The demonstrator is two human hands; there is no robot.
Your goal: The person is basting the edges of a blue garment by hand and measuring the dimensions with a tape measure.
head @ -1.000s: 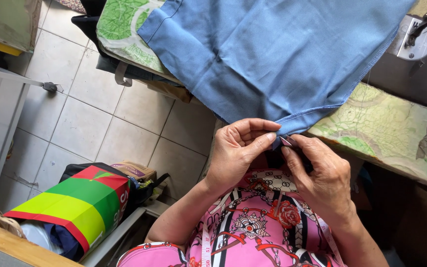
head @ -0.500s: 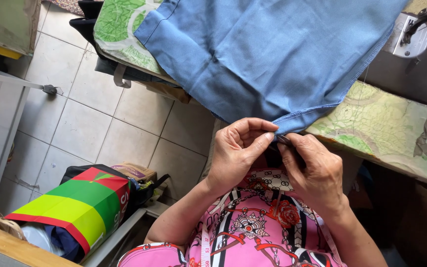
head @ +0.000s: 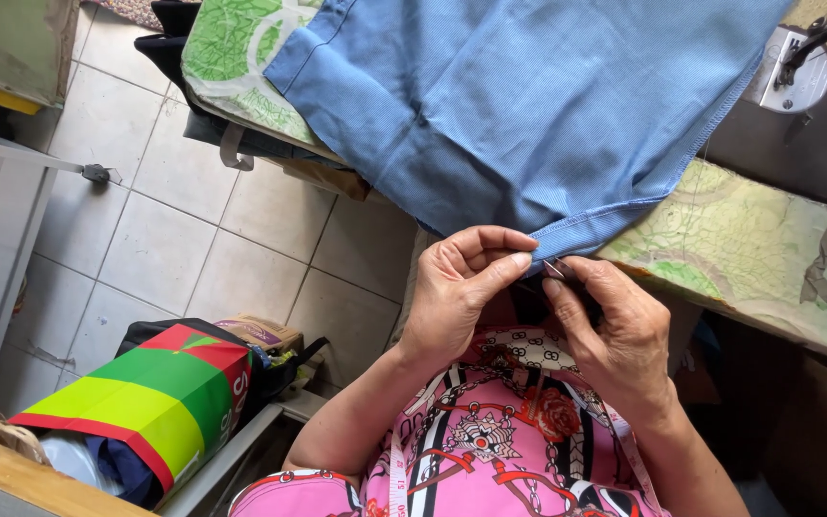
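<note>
I have one piece of fine-woven blue cotton cloth with a stitched hem, draped off the worktable from twelve o'clock down to my two hands. My left hand pinches the hem corner, thumb and forefinger closed together on the fabric edge. My right hand, just beside it at three o'clock, has its fingers curled close onto something thin and silvery at the same corner; I cannot tell what it is. Under the cloth lies one table cover of green-and-cream leaf-patterned oilcloth, worn and glossy. At one o'clock sits one dark sewing machine with a metal plate. At seven o'clock, one boxy woven bag shows red, green and yellow bands, on pale square floor tiles.
</note>
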